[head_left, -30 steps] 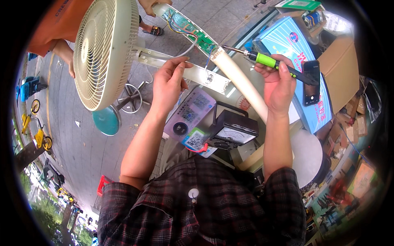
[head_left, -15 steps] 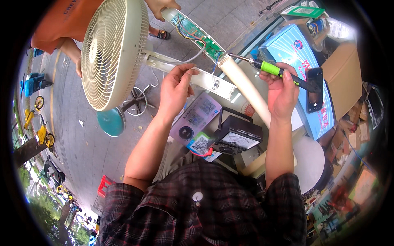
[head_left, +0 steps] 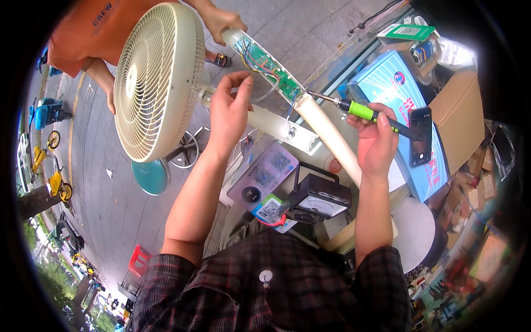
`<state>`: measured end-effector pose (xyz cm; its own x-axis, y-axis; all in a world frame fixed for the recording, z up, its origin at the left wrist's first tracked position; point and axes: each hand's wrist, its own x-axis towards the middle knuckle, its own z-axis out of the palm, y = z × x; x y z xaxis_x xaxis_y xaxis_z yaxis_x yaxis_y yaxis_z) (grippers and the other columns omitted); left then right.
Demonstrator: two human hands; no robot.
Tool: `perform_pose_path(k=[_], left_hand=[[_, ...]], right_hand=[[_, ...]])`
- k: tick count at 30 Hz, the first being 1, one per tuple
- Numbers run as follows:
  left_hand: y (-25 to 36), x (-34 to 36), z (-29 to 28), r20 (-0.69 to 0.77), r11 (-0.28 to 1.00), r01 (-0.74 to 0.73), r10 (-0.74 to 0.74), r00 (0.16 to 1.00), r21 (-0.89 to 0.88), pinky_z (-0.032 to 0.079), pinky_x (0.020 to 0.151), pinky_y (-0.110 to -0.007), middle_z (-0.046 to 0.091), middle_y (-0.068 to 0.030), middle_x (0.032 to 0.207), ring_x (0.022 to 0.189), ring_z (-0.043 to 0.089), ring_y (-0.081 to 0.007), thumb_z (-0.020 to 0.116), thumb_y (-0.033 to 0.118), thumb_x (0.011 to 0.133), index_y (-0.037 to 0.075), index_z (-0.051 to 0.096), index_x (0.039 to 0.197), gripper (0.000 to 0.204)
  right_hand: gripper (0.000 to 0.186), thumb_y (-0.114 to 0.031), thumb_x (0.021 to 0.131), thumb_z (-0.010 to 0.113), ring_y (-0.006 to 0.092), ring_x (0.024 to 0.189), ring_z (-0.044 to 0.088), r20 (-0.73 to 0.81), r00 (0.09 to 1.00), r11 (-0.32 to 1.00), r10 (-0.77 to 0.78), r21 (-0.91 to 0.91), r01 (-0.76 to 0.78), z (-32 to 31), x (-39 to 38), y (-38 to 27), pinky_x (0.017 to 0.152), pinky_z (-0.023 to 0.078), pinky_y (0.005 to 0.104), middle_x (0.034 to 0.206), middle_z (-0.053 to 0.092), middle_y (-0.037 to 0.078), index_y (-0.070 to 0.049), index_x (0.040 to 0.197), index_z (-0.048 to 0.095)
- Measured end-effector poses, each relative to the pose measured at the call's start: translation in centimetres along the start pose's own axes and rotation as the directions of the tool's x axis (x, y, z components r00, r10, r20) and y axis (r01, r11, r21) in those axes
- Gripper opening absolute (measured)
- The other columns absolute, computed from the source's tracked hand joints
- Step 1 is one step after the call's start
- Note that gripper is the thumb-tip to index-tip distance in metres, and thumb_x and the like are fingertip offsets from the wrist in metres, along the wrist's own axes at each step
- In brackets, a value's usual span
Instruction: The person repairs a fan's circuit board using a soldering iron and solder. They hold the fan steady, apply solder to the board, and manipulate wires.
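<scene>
My right hand (head_left: 379,141) grips a green and black soldering iron (head_left: 362,110). The iron's metal tip reaches the near end of a green circuit board (head_left: 271,72), which sits with several coloured wires in an opened pale fan housing. My left hand (head_left: 229,113) is raised in front of the fan's neck, thumb and forefinger drawn together; whatever they may pinch is too small to make out. Behind it runs a white cover strip (head_left: 301,138). To the left stands the caged fan head (head_left: 157,83). Below the housing, a pale fan pole (head_left: 332,138) slopes toward my right forearm.
Another person's hand (head_left: 224,25) holds the housing's far end. A black analog multimeter (head_left: 315,193) and printed code cards (head_left: 263,174) lie on the glass counter. At right are a blue box (head_left: 387,83), a phone (head_left: 420,135) and a cardboard box (head_left: 459,116). A teal stool (head_left: 150,177) stands left.
My left hand has moved up and slightly left, away from the cover strip toward the wires. The soldering iron stays near the board's end. The view has shifted a little.
</scene>
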<state>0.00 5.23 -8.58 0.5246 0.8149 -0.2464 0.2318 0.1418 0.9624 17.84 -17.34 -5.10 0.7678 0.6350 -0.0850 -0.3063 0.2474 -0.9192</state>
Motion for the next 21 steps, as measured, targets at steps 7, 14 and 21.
perform_pose_path(k=[7,14,21], left_hand=[[0.7,3.6,0.4,0.106,0.87,0.428,-0.415,0.904,-0.244,0.041,0.059,-0.024,0.064,-0.0043,0.101,0.064,0.053,-0.0089,0.067,0.039,0.098,0.003,0.057,0.121,0.044],[-1.6,5.0,0.1,0.173,0.872,0.434,-0.402,0.899,-0.227,0.041,0.053,-0.024,0.068,-0.0054,0.094,0.058,0.053,-0.0091,0.067,0.033,0.096,0.003,0.059,0.11,0.035],[-1.3,4.5,-0.5,0.193,0.8,0.432,-0.386,0.902,-0.416,0.04,0.056,-0.023,0.067,-0.0044,0.094,0.063,0.051,-0.0078,0.057,0.022,0.1,0.005,0.062,0.111,0.021]], right_hand=[[0.032,-0.021,0.103,0.05,0.027,0.089,0.07,-0.023,1.0,1.0,0.003,-0.022,-0.003,0.4,-0.1,-0.2,0.086,0.058,0.0417,0.103,0.069,0.022,0.004,0.121,0.056],[0.032,-0.022,0.104,0.05,0.0265,0.089,0.07,-0.018,1.0,1.0,0.005,-0.003,-0.006,0.1,0.0,0.0,0.086,0.058,0.0415,0.103,0.069,0.022,0.003,0.122,0.056],[0.032,-0.022,0.104,0.049,0.0266,0.089,0.07,-0.004,1.0,1.0,-0.01,0.003,0.01,-0.2,0.2,0.3,0.086,0.058,0.0418,0.104,0.069,0.022,0.003,0.122,0.056]])
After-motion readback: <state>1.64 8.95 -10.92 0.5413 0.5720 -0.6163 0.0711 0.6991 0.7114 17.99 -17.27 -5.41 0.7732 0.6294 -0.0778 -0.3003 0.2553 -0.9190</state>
